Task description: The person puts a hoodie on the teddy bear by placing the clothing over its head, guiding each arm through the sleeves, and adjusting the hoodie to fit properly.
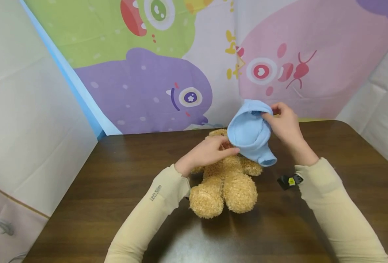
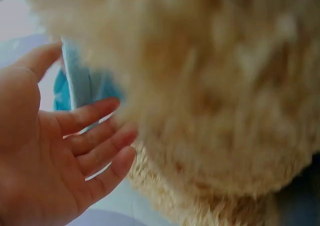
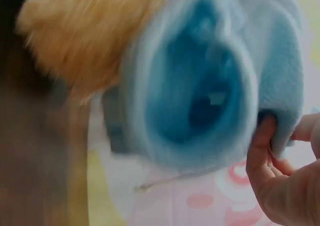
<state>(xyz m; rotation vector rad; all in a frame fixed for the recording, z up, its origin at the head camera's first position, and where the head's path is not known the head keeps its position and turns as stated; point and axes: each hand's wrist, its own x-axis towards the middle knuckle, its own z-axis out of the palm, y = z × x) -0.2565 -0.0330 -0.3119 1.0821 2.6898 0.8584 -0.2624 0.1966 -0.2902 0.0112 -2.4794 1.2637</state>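
A small light-blue fleece doll's top hangs over the upper right of a curly tan teddy bear, its wide opening facing the head camera. My right hand pinches the top's edge between thumb and fingers, plain also in the right wrist view, where the top gapes open. My left hand is over the bear's upper body, thumb at the top's lower rim. In the left wrist view its fingers are spread beside the fur, holding nothing. The bear lies with its feet towards me, its face mostly hidden.
A dark brown wooden table lies under everything. Behind it hangs a cloth backdrop with cartoon monsters. A pale panel stands on the left. Near my right sleeve is a black strap with a yellow mark.
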